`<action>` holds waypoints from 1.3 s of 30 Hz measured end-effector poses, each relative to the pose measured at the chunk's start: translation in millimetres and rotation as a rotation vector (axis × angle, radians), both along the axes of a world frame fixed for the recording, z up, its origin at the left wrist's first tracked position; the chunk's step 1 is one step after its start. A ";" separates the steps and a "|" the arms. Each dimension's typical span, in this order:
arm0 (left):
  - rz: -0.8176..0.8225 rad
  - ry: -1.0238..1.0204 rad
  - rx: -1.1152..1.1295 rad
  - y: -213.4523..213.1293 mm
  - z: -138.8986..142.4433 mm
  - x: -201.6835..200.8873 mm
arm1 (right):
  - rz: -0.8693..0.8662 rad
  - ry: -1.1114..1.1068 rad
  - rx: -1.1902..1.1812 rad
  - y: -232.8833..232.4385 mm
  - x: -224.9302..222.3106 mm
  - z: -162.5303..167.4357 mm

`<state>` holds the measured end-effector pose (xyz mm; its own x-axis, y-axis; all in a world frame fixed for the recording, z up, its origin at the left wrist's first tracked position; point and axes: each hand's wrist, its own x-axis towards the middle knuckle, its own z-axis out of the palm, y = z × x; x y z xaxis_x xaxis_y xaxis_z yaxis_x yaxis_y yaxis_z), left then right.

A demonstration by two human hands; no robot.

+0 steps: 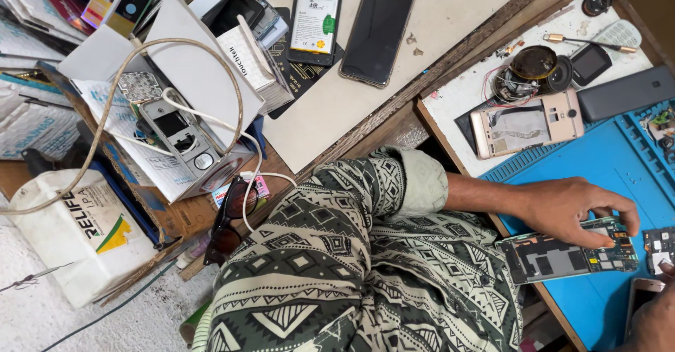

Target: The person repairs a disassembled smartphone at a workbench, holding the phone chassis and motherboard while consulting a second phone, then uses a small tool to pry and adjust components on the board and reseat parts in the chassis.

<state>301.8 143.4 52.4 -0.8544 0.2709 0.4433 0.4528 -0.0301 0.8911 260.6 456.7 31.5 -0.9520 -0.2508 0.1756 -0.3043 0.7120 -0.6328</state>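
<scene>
Your left hand (573, 208) is pinching down on a gutted phone chassis (566, 256) that lies flat on the blue repair mat (605, 162) at the near right. The chassis shows bare grey metal framing, with a green-blue circuit board exposed at its right end. Your right hand (654, 317) is mostly cut off at the bottom right corner beside a pinkish phone (641, 293), so you can't tell its grip. Farther back sits a rose-gold phone shell (524, 123).

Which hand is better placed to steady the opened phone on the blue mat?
Left. The left hand already holds the opened phone at its circuit-board end; the right hand sits at the picture's corner, off that phone.
</scene>
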 end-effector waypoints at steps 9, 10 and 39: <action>-0.002 -0.018 0.027 -1.8 -5.9 -13.3 | -0.196 0.047 0.195 3.5 4.1 -7.4; -0.008 -0.018 0.017 -0.7 -6.5 -13.9 | -0.260 0.004 0.162 3.3 6.2 -7.7; -0.073 0.115 -0.001 12.0 3.8 -12.1 | 0.146 -0.287 -0.894 9.5 5.1 0.1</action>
<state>289.7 155.4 56.1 -0.7763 0.3309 0.5365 0.5484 -0.0653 0.8337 265.7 466.3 31.7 -0.9586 -0.2563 0.1241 -0.1001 -0.1047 -0.9895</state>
